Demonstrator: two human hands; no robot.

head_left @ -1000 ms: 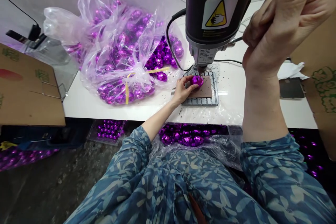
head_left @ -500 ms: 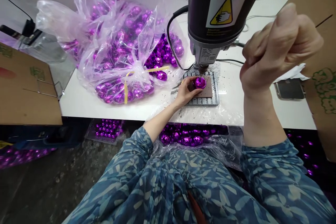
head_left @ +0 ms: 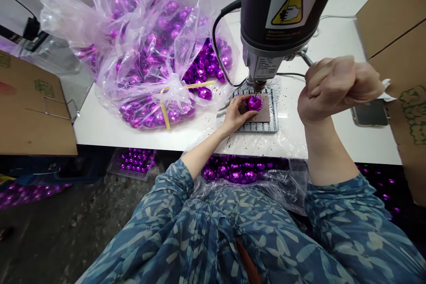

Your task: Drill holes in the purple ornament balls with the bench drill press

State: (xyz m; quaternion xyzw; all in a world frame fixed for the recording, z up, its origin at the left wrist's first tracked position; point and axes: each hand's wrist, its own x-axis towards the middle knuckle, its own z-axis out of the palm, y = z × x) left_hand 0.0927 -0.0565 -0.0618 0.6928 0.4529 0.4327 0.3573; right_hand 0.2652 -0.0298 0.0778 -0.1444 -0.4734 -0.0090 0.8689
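A shiny purple faceted ball [head_left: 255, 103] rests on a brown square pad [head_left: 265, 115] on the slotted metal base [head_left: 273, 127] of a drill press [head_left: 271, 22]. My left hand [head_left: 237, 115] grips the ball from the left between thumb and fingers. Right above the ball is the drill's chuck [head_left: 258, 85], its bit reaching down to the ball's top. At the right, my right hand [head_left: 336, 86] is closed around the drill press's feed lever [head_left: 305, 57]; most of the lever is hidden inside the fist.
Clear bags [head_left: 143, 66] full of purple balls fill the table's left side, tied with a yellow strip [head_left: 165, 115]. More balls lie in an open bag [head_left: 229, 175] at my lap. A phone [head_left: 370, 113] and cardboard boxes [head_left: 396, 31] stand right. Dark shavings surround the base.
My right hand has come down and slightly left with the lever. My left hand still holds the ball in the same place on the pad. The view has shifted slightly.
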